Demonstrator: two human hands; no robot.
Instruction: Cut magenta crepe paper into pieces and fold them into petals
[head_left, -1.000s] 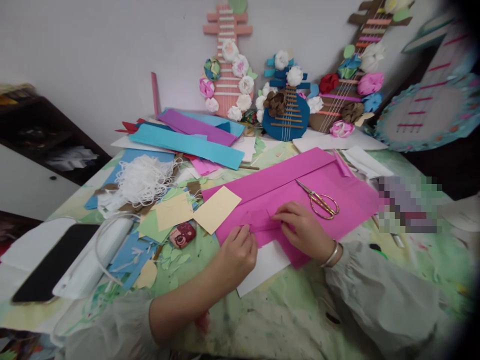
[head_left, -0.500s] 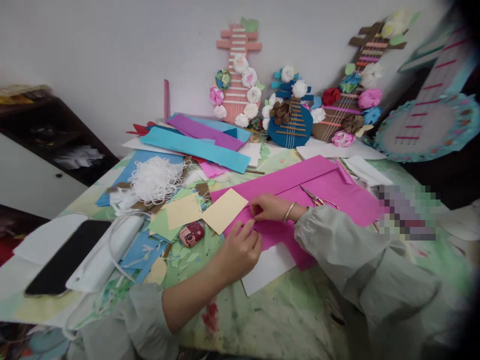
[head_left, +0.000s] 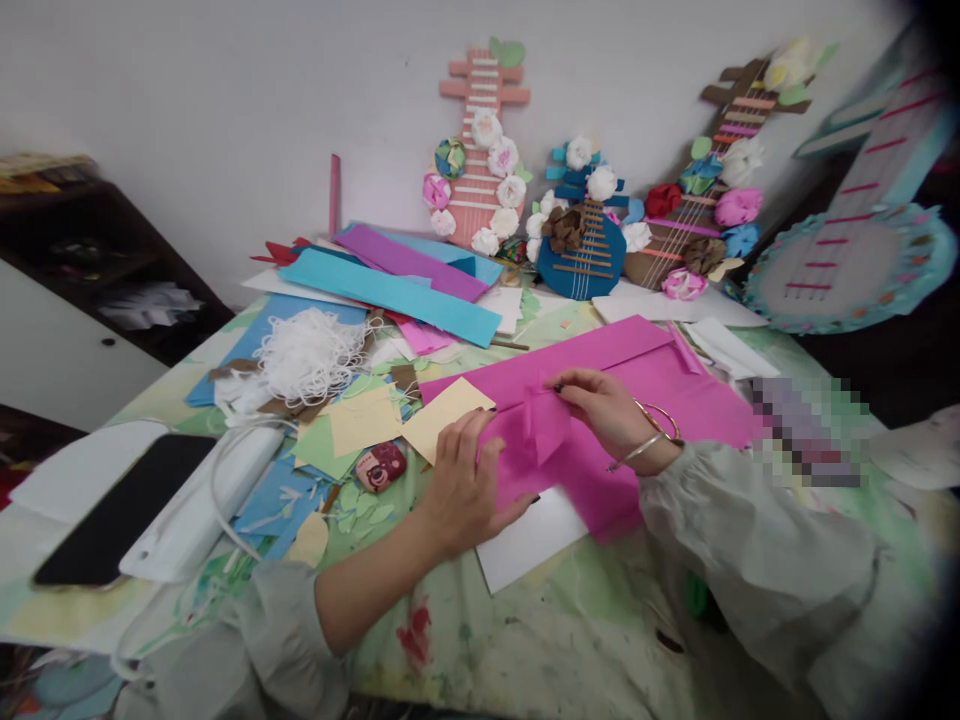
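Observation:
Between my hands is a thin pink paper piece [head_left: 546, 430], raised and creased over the larger pink sheets [head_left: 705, 400]. My right hand [head_left: 611, 408] pinches its upper right edge between thumb and finger. At its left side, my left hand [head_left: 469, 480] has its fingers spread and touches the pink paper. Scissors [head_left: 660, 420] lie on the pink sheet, mostly hidden behind my right wrist. A cream paper piece [head_left: 442, 415] sits just beyond my left fingers. Below the pink paper lies a white sheet [head_left: 525, 545].
White string [head_left: 311, 355], a red case [head_left: 381, 467], paper scraps and a black phone [head_left: 127, 510] lie to the left. Coloured strips [head_left: 390, 295] are stacked behind. Decorated paper instruments [head_left: 581, 255] lean against the wall. A blurred patch covers something at the right.
My right hand has moved right and lifted a corner of thin pink paper. The fingers of my left hand have spread. The scissors are now mostly covered.

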